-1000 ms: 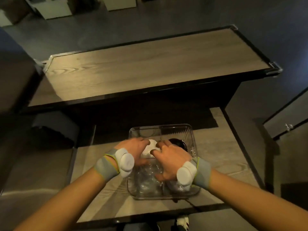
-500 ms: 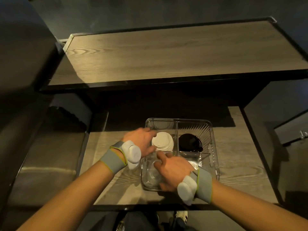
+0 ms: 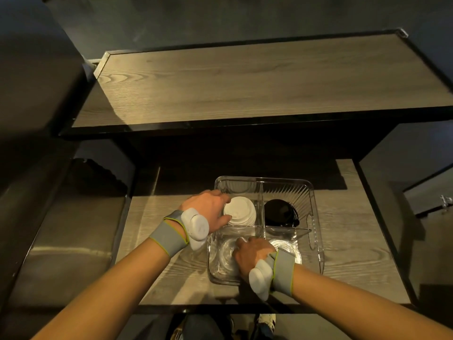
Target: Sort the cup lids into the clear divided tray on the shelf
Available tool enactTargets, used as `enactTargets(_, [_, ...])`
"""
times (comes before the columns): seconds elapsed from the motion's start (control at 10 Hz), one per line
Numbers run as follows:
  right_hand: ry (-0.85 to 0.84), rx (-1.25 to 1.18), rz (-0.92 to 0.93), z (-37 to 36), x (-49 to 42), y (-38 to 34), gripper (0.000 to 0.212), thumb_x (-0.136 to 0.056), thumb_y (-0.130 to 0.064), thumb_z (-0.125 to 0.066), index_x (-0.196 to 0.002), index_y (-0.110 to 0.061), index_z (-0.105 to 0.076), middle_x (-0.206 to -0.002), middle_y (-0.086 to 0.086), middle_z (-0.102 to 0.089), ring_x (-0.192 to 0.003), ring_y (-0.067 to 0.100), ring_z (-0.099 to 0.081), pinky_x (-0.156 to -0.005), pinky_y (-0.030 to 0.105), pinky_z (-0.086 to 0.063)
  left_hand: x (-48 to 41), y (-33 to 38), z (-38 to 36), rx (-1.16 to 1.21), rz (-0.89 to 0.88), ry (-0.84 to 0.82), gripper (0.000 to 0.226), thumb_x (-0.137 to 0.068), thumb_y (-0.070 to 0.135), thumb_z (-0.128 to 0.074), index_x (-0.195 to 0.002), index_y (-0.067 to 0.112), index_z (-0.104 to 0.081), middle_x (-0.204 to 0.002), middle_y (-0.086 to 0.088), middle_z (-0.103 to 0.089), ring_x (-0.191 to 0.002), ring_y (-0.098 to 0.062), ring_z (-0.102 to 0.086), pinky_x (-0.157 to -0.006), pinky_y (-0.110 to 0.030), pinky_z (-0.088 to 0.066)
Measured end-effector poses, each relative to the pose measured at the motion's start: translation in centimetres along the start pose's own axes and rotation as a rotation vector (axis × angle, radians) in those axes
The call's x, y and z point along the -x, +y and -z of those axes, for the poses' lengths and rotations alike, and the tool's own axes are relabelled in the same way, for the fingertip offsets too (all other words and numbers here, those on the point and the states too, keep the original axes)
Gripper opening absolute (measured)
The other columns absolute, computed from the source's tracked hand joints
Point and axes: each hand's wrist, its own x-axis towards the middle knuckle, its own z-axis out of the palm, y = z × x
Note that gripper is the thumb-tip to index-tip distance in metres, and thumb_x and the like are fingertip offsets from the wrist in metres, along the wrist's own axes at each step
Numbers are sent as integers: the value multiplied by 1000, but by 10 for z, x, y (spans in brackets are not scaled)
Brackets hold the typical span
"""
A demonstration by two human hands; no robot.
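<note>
The clear divided tray (image 3: 316, 231) sits on the lower shelf (image 3: 348, 253), nearer its front edge than its back and a little right of its middle, with a second wooden shelf (image 3: 245, 82) above and behind it. The tray has four compartments. The far left one holds a stack of white lids (image 3: 239, 211); the far right one holds a black lid (image 3: 279, 212); the near right one holds clear lids (image 3: 290, 249); the near left one holds more clear lids (image 3: 225, 253). The left hand (image 3: 208, 212) is at the tray's left wall, its grip curled around the white lids, with fingertips on their far side and the thumb on their near side. The right hand (image 3: 252, 253) reaches down into the near left compartment, fingers bent over the clear lids there; whether its grip is closed on one I cannot tell. Both wrists wear grey bands with a white pod attached.
</note>
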Motion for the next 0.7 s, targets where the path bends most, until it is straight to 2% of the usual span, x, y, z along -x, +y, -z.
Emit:
enactTargets(0.1, [-51,9,-3,-2,-4,0,46,-96,-21,-49,-139,-7,-47,-144,15,-38,-128,40,-41,-99,44,-40,0,0,-2,-3,5,-1,49,-92,40,-52,-136,19,-43,-136,-5,-50,-124,-26,-50,-97,-42,-48])
enactTargets(0.2, [-17,-19,-8,-5,-3,1,47,-95,-22,-49,-140,-8,-47,-145,15,-38,-128,40,-41,-96,43,-42,0,1,-5,-8,11,11,47,-93,40,-52,-135,20,-43,-135,-4,-51,-123,-26,-50,-96,-41,-48])
enactTargets(0.3, [7,-65,5,-6,-1,4,48,-90,-24,-59,-135,-8,-50,-138,15,-43,-120,40,-49,-88,43,-47,3,3,-6,-7,14,7,47,-93,39,-52,-134,19,-44,-134,-5,-51,-122,-26,-51,-94,-40,-48])
enactTargets(0.4, [79,-134,29,-4,2,12,42,-81,-26,-69,-118,-9,-61,-121,13,-57,-100,33,-64,-68,32,-48,6,4,-3,-10,10,31,46,-92,40,-52,-133,19,-46,-132,-6,-53,-120,-27,-52,-93,-41,-49])
enactTargets(0.5, [145,-251,-8,3,12,17,39,-91,-29,-56,-125,-10,-57,-126,15,-59,-109,34,-60,-85,36,-49,9,8,7,-21,5,57,45,-91,41,-52,-130,19,-48,-131,-5,-53,-119,-27,-52,-89,-37,-47])
enactTargets(0.6, [188,-257,-20,26,22,28,37,-93,-28,-56,-123,-7,-59,-120,16,-63,-108,35,-62,-81,32,-50,10,16,29,-32,-5,134,46,-92,42,-52,-130,17,-48,-129,-6,-54,-119,-27,-52,-89,-37,-46])
enactTargets(0.7, [156,-243,74,56,39,42,35,-91,-23,-60,-115,3,-63,-111,19,-68,-103,34,-64,-67,26,-43,12,24,50,-54,4,167,46,-91,41,-53,-131,17,-48,-129,-5,-54,-119,-25,-53,-92,-37,-47])
